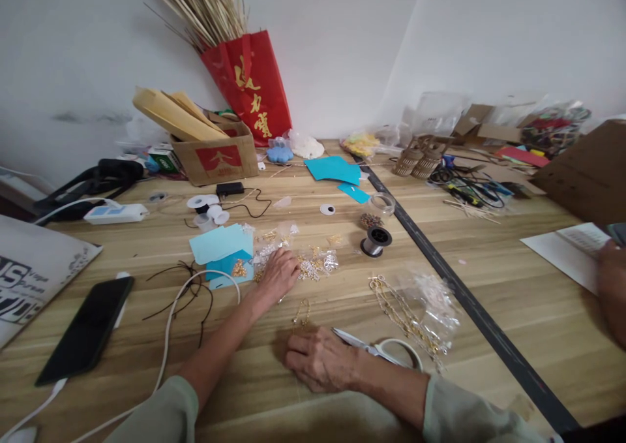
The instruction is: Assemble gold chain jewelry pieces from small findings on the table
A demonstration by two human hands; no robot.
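Observation:
My left hand [280,274] reaches over small bags of clear and gold beads [313,265], its fingers bent down at their left side; what its fingertips touch is hidden. My right hand [320,359] rests curled on the wooden table near the front, with its fingertips hidden beneath it. A short gold chain [302,312] lies just beyond the right hand. White-handled scissors [379,350] lie beside the right wrist, blades pointing left. Blue cards [222,250] with a small heap of orange-gold beads [239,268] are left of the left hand.
A black wire spool [376,241] stands beyond the gold chains [396,309] and plastic bags [435,303]. At left are a phone [85,329] and a white cable [169,325]. Another person's hand [612,286] is by white paper [562,254] at the right edge.

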